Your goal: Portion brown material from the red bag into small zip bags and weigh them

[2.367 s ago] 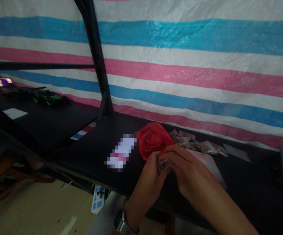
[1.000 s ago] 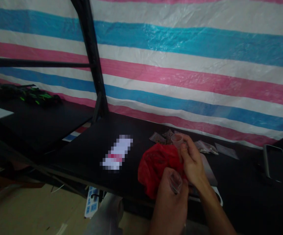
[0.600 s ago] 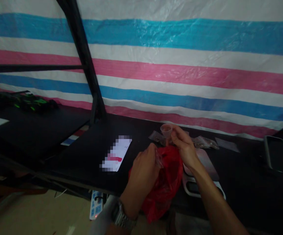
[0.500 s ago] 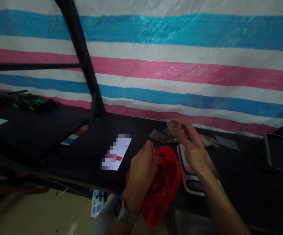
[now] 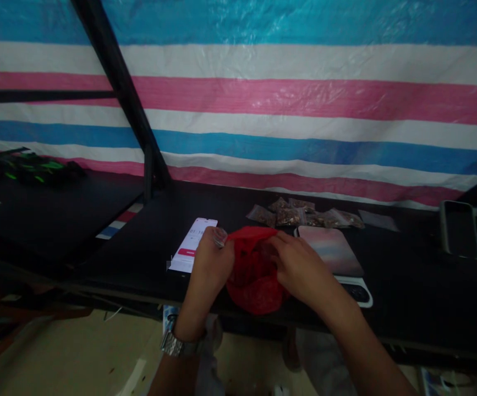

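Note:
A red plastic bag [image 5: 253,278] lies at the front edge of the black table [image 5: 407,297]. My left hand [image 5: 208,265] pinches the bag's left rim, and a small clear plastic piece [image 5: 220,236] sticks up from its fingers. My right hand [image 5: 298,267] reaches into the bag's mouth from the right with its fingers curled. The small clear cup it carries is almost hidden in the red plastic. A wristwatch [image 5: 176,344] is on my left wrist.
A small scale [image 5: 334,252] sits right of the bag, with several clear packets of brown bits [image 5: 304,214] behind it. A lit phone [image 5: 192,245] lies on the left and a dark phone [image 5: 459,228] at the far right. A black post [image 5: 116,88] rises at the back left.
My right hand has brought the small cup down from above the table into the bag's mouth. My left hand still holds the bag's rim, and the view has tilted down.

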`<action>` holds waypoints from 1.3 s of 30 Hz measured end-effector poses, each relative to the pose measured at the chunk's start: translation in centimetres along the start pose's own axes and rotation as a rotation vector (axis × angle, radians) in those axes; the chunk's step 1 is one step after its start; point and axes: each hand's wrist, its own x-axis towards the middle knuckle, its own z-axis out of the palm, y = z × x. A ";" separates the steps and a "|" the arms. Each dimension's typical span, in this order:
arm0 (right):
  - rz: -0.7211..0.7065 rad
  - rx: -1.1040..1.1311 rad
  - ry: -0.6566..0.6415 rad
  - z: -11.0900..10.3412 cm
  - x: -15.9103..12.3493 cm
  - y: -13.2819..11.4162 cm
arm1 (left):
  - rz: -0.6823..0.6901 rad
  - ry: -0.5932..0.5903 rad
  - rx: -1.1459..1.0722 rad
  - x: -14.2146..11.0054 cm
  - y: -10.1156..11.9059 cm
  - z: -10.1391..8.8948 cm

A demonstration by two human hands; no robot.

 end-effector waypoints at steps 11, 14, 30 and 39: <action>-0.044 -0.097 0.031 2.0 0.8 -1.4 | -0.099 0.087 -0.136 0.3 -0.1 -0.2; -0.060 -0.107 0.078 1.9 0.7 -1.1 | -0.112 0.063 -0.212 0.1 -0.2 0.1; -0.022 -0.102 0.199 2.7 1.2 -1.4 | -0.214 0.005 -0.420 -1.0 1.0 1.1; 0.040 -0.139 0.163 3.2 0.9 -0.8 | -0.201 0.057 -0.555 -1.4 1.3 1.0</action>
